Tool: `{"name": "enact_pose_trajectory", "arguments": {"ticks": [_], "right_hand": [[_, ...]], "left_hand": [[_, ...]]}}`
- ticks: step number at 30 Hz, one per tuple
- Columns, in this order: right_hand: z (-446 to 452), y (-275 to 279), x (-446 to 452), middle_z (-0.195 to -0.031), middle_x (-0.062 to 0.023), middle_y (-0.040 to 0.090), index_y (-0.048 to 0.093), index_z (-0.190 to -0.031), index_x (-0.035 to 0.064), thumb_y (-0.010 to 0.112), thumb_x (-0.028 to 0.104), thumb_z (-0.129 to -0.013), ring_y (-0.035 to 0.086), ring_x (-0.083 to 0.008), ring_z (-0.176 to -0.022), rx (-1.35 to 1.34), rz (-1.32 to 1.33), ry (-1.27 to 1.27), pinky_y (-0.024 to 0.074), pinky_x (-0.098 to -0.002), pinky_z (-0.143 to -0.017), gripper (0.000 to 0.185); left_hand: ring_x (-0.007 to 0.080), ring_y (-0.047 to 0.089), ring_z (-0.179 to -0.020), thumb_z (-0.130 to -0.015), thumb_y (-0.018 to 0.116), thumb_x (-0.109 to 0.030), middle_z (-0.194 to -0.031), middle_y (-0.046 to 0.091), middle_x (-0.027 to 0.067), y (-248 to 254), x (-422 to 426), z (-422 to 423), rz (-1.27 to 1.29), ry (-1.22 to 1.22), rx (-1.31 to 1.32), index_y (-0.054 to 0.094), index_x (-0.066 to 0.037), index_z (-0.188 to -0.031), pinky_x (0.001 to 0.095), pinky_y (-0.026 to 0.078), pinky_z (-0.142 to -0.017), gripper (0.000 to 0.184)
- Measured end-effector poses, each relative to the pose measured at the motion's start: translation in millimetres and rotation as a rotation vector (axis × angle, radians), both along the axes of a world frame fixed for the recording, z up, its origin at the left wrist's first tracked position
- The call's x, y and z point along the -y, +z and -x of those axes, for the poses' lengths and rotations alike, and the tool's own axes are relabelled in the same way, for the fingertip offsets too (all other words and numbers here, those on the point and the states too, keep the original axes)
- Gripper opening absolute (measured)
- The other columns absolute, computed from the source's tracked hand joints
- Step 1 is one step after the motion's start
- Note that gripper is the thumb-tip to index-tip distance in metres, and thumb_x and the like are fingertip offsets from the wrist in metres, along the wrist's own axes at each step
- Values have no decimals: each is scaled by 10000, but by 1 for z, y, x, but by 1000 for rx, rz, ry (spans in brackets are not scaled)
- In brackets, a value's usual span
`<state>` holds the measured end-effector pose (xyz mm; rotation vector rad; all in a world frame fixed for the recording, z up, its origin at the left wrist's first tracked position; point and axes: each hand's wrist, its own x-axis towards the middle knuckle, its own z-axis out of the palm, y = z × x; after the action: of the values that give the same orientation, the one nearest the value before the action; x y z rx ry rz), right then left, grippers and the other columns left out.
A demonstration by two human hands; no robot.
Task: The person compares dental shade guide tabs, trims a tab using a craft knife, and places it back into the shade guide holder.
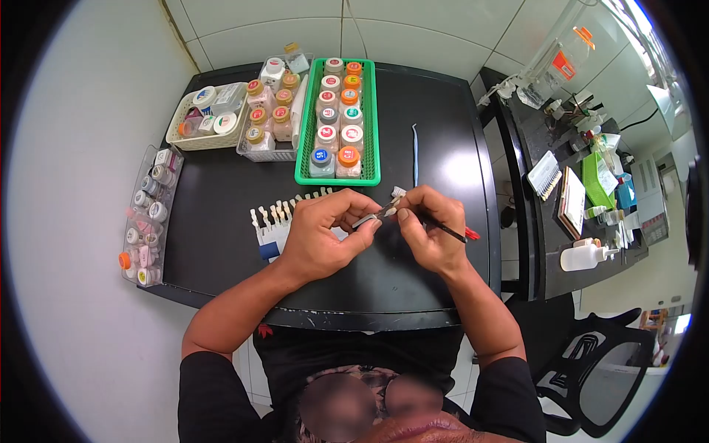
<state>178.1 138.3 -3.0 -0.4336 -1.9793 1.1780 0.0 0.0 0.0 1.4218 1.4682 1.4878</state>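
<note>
Both of my hands are close together above the front middle of the black table. My left hand [329, 232] pinches a small flat grey metal piece [363, 221] between thumb and fingers. My right hand [432, 229] is closed on a thin black-handled tool [449, 232], whose handle points down to the right; its tip is too small to make out. Between the fingertips shows a small cream tooth-shaped piece [391, 210]; which hand bears it I cannot tell. Partly behind my left hand lies a tooth shade guide [270, 238] with a row of tooth-shaped tabs.
A green basket [375, 125] of capped jars stands at the back middle. Left of it are a clear bin [262, 152], a cream basket [214, 140] and a long clear tray [127, 247]. A blue instrument [415, 156] and a red item [472, 234] lie to the right.
</note>
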Motion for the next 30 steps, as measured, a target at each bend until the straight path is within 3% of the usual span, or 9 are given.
{"name": "enact_pose_trajectory", "arguments": {"ticks": [5,8,11,14,20,26,30], "right_hand": [[0,0,1,-682,-22,671,689,-893,-21,699,-24,-879,530,-50,-537,16,4,-16,398,-256,-514,17],[0,1,1,-684,-25,675,687,-888,-21,704,-20,-877,539,-58,-538,16,-1,-22,408,-257,-517,20],[1,3,2,-688,-30,681,685,-882,-20,708,-18,-871,549,-68,-540,24,-17,-30,417,-260,-518,26],[0,4,2,-694,-35,689,684,-878,-18,709,-19,-865,563,-73,-545,40,-27,-39,430,-263,-521,28],[0,6,2,-707,-33,696,680,-877,-19,713,-32,-856,588,-70,-563,59,-60,-46,458,-253,-534,41],[0,6,2,-709,-30,689,674,-888,-21,716,-43,-858,597,-66,-577,70,-58,-48,474,-252,-543,56],[2,5,3,-713,-28,679,654,-900,-15,715,-53,-858,596,-68,-580,67,-86,-54,473,-250,-543,83]], "left_hand": [[87,736,-758,-933,819,-50,-905,789,57,-2,0,-4,-26,52,53,770,10,-1109,263,586,-698,191],[91,766,-847,-977,754,30,-963,796,80,1,1,0,9,1,-35,736,50,-1167,243,609,-769,192],[89,763,-844,-975,754,34,-960,794,80,2,1,-1,-2,5,-13,737,51,-1169,242,606,-765,195],[85,738,-752,-934,818,-46,-904,794,65,-2,-1,-4,-26,59,40,769,16,-1107,260,582,-687,191],[81,740,-756,-943,811,-34,-910,799,65,-3,-1,-5,-20,56,60,762,24,-1102,260,585,-691,176],[85,752,-846,-998,747,25,-998,787,70,0,1,-5,29,10,42,729,59,-1170,242,611,-770,177],[79,746,-773,-949,804,-20,-918,801,65,-3,-1,-8,-8,64,100,755,32,-1116,259,592,-701,181]]}}
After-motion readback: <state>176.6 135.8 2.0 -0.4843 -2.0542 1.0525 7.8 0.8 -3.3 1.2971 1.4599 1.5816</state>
